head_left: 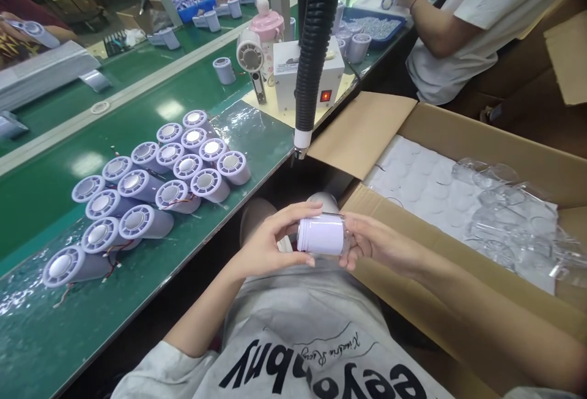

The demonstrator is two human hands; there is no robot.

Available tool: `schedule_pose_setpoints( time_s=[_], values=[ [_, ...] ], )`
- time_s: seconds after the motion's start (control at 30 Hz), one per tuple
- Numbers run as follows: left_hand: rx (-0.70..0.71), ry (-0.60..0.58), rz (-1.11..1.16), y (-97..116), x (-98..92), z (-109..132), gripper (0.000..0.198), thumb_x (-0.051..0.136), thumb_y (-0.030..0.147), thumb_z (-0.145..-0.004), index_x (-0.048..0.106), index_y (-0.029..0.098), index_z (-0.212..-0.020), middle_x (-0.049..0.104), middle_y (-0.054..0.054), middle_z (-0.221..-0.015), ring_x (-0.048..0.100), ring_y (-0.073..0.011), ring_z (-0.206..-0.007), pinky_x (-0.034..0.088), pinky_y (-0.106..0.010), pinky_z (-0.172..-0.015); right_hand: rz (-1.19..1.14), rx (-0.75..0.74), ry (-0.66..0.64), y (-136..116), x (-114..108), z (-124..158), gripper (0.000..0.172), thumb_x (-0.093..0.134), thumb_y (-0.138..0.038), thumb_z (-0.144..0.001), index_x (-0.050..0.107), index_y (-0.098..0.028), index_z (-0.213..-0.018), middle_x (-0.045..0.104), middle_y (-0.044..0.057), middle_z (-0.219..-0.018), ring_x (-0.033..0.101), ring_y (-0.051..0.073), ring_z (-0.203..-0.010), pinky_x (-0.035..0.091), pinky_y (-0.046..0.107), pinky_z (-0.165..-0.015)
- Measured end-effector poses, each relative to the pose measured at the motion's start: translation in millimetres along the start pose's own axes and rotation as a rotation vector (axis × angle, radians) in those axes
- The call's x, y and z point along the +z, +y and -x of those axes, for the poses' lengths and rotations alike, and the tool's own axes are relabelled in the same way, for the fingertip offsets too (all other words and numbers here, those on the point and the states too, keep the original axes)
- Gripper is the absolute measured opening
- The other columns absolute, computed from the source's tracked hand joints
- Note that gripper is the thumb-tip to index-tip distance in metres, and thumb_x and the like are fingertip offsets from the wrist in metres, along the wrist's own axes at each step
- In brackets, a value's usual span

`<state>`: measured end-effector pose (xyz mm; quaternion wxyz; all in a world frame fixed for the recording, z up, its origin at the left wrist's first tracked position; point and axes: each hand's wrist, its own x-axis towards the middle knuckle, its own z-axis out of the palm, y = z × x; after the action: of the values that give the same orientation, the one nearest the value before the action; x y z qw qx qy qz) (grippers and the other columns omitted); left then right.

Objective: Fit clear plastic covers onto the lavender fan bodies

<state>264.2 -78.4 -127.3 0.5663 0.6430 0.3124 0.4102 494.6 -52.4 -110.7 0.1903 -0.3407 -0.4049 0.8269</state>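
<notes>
Above my lap, a lavender cylindrical housing (323, 235) lies on its side between my two hands. My left hand (270, 243) is closed around its left end, thumb below and fingers above. At the other end my right hand (373, 243) grips it with thumb and bent fingers. Something clear and glossy, seemingly a transparent cup, shows at that right end; how far it covers the housing I cannot tell. On the green bench to the left stand several similar lavender motor housings (172, 192), with round silver centres on top and thin red and black wires at some bases.
An open cardboard box (398, 234) at my right holds clear plastic cups (499, 222) on a white divider. A black corrugated hose (308, 51) hangs ahead, before a white box-shaped device (287, 90) with a lit red switch. Co-workers sit across the bench and at right.
</notes>
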Motion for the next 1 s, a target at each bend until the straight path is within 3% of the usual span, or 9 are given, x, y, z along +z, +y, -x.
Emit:
schedule_pose_setpoints(
  time_s=[0.3, 0.47, 0.57, 0.63, 0.7, 0.77, 0.87, 1.0],
  values=[
    [0.012, -0.014, -0.028, 1, 4.2, 7, 0.071, 0.082, 0.017, -0.066, 0.057, 0.037, -0.129, 0.046, -0.007, -0.145, 0.04, -0.0294, -0.137, 0.045, -0.041, -0.104, -0.134, 0.197, -0.083, 1, 4, 3, 0.053, 0.043, -0.062, -0.095, 0.061, -0.012, -0.089, 0.069, 0.007, -0.071, 0.065, 0.01, -0.052, 0.053, 0.013, -0.047],
    [-0.077, 0.022, -0.034, 12, 12.7, 9, 0.064, 0.078, 0.019, -0.071, 0.056, 0.035, -0.129, 0.052, -0.006, -0.134, 0.049, -0.026, -0.126, 0.049, -0.035, -0.099, -0.043, 0.244, -0.101, 4, 5, 6, 0.065, 0.03, -0.072, -0.092, 0.058, -0.014, -0.084, 0.064, 0.005, -0.064, 0.062, 0.011, -0.047, 0.049, 0.014, -0.038],
    [-0.165, 0.07, 0.01, 19, 17.6, 11, 0.061, 0.076, 0.021, -0.074, 0.055, 0.033, -0.13, 0.055, -0.005, -0.129, 0.057, -0.0227, -0.114, 0.052, -0.032, -0.093, 0.202, 0.071, -0.031, 8, 3, 9, 0.078, 0.027, -0.082, -0.084, 0.058, -0.013, -0.102, 0.065, 0.008, -0.072, 0.065, 0.016, -0.053, 0.052, 0.022, -0.04],
    [-0.22, 0.088, 0.082, 22, 19.6, 13, 0.061, 0.075, 0.023, -0.075, 0.053, 0.032, -0.131, 0.058, -0.005, -0.125, 0.062, -0.0208, -0.104, 0.054, -0.031, -0.088, 0.481, -0.243, 0.105, 10, 0, 11, 0.077, 0.046, -0.08, -0.08, 0.051, -0.016, -0.124, 0.066, 0.015, -0.107, 0.069, 0.024, -0.081, 0.061, 0.034, -0.063],
    [-0.257, 0.092, 0.156, 22, 20.6, 14, 0.059, 0.073, 0.024, -0.077, 0.052, 0.033, -0.132, 0.059, -0.005, -0.123, 0.064, -0.0194, -0.099, 0.055, -0.029, -0.083, 0.789, -0.586, 0.152, 12, -5, 13, 0.071, 0.069, -0.06, -0.079, 0.044, -0.025, -0.136, 0.046, 0.015, -0.143, 0.057, 0.031, -0.117, 0.052, 0.047, -0.096],
    [-0.277, 0.084, 0.201, 21, 20.5, 14, 0.057, 0.072, 0.025, -0.079, 0.052, 0.033, -0.132, 0.059, -0.005, -0.124, 0.064, -0.0193, -0.097, 0.056, -0.028, -0.079, 0.996, -0.8, 0.073, 14, -9, 15, 0.055, 0.072, -0.034, -0.085, 0.05, -0.031, -0.135, 0.035, 0.007, -0.152, 0.044, 0.03, -0.132, 0.038, 0.051, -0.11],
    [-0.279, 0.062, 0.143, 19, 19.2, 14, 0.061, 0.073, 0.027, -0.077, 0.051, 0.034, -0.133, 0.058, -0.005, -0.127, 0.063, -0.0201, -0.101, 0.055, -0.027, -0.08, 0.959, -0.804, 0.037, 16, -10, 17, 0.048, 0.067, -0.019, -0.087, 0.056, -0.035, -0.131, 0.05, 0.003, -0.143, 0.05, 0.026, -0.127, 0.043, 0.045, -0.107],
    [-0.227, 0.015, 0.089, 16, 17.2, 12, 0.077, 0.079, 0.02, -0.071, 0.047, 0.037, -0.138, 0.049, -0.005, -0.143, 0.056, -0.0254, -0.121, 0.048, -0.034, -0.1, 0.589, -0.531, 0.122, 17, -4, 22, 0.048, 0.07, -0.032, -0.086, 0.056, -0.033, -0.132, 0.065, 0.004, -0.123, 0.068, 0.022, -0.095, 0.059, 0.034, -0.079]
  ],
)
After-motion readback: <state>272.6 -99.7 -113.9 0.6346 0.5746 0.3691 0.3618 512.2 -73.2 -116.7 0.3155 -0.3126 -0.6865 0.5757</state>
